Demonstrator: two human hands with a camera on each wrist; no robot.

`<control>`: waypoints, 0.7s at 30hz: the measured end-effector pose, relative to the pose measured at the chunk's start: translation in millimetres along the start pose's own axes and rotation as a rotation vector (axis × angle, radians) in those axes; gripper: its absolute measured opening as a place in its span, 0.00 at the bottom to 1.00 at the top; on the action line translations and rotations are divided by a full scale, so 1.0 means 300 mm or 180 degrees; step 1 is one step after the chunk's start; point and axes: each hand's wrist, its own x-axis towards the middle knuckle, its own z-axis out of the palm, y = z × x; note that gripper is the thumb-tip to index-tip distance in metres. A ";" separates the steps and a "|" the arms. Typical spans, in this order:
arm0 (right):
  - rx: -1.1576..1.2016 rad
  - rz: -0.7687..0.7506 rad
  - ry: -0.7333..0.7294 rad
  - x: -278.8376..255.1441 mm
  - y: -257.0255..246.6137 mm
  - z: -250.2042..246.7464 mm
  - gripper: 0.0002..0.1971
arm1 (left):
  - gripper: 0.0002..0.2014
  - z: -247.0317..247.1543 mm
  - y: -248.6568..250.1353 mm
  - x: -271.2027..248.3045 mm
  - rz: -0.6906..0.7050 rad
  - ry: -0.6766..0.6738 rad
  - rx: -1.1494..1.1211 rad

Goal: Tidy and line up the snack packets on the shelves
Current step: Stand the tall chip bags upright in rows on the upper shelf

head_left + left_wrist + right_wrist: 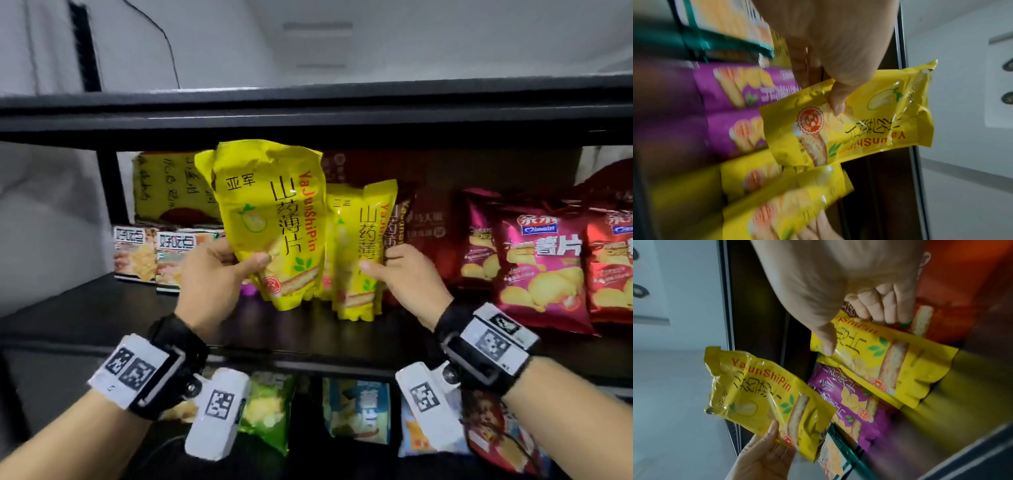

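Observation:
My left hand [219, 274] grips the lower left of a yellow snack packet [274, 219] and holds it up, tilted, in front of the middle shelf [102, 308]. The same packet [859, 123] shows under my thumb in the left wrist view, and again [764, 395] in the right wrist view. My right hand [404, 274] pinches the side of a second yellow packet [363, 246], thumb in front and fingers behind; that packet [885, 360] stands on the shelf. Purple packets [855, 405] lie behind, between the two yellow ones.
Pink-red crisp bags [541, 260] stand to the right on the same shelf. White biscuit boxes [154, 253] sit at the left, with a yellow bag [171, 185] behind them. A brown packet [400, 219] leans behind the second yellow one. The lower shelf holds green and blue bags [356, 407].

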 end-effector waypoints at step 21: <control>0.0147 0.0309 0.0289 0.009 -0.023 0.233 0.23 | 0.10 -0.370 -0.220 0.017 -0.0367 0.0972 0.0808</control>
